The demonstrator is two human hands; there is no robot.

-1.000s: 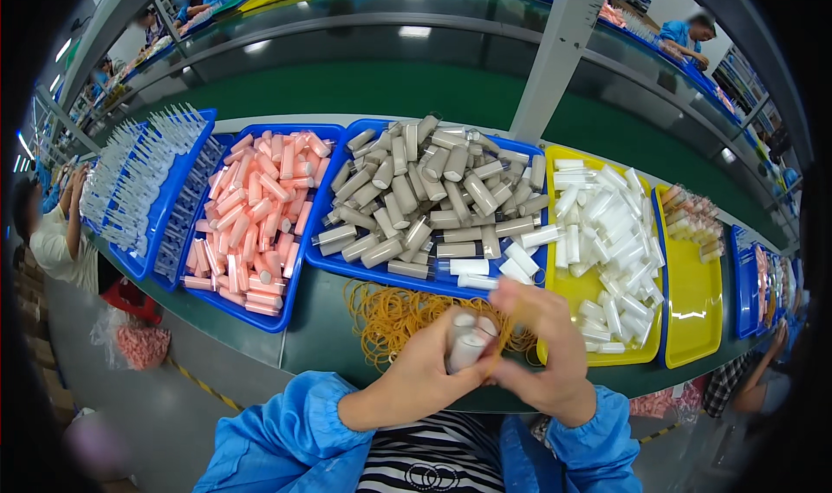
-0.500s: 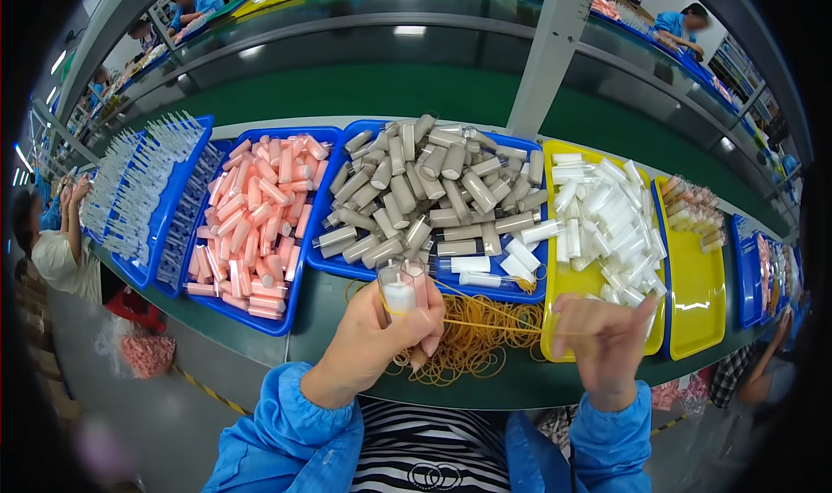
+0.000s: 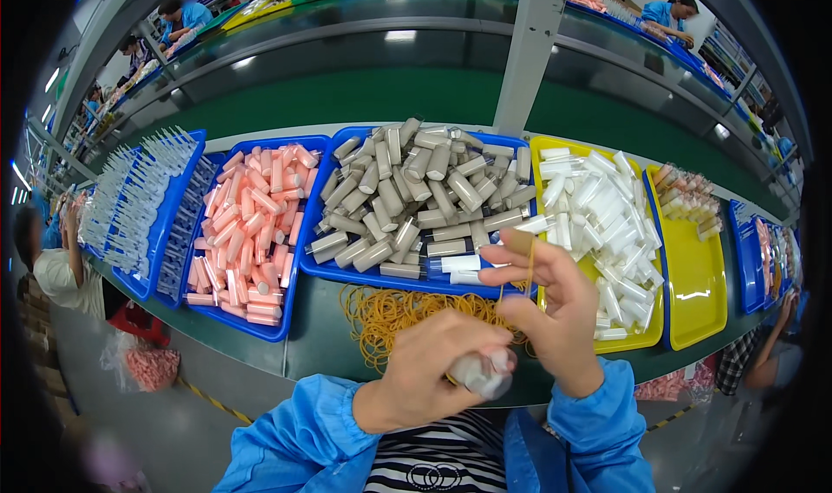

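My left hand (image 3: pixel 433 363) is closed around a small bundle of tubes (image 3: pixel 484 373) with clear and whitish ends. The bundle is tipped toward my right side and blurred, so how many tubes it has cannot be made out. Just right of it is my right hand (image 3: pixel 555 307), its thumb and fingers curled with a yellow rubber band (image 3: pixel 529 263) looped over them. Beneath and behind my left hand lies a heap of yellow rubber bands (image 3: pixel 381 315) on the green table.
Behind the bands, a blue tray (image 3: pixel 364 275) holds grey tubes and a few white ones. Pink tubes fill a blue tray (image 3: pixel 290 315) at left, beside trays of clear pieces (image 3: pixel 143 207). A yellow tray (image 3: pixel 654 333) holds white tubes; another yellow tray (image 3: pixel 698 294) stands farther right.
The bundle in my left hand has swung from upright to tipped, moving right and nearer me. My right hand has come left, close to it; the band stretched between the hands no longer spans them.
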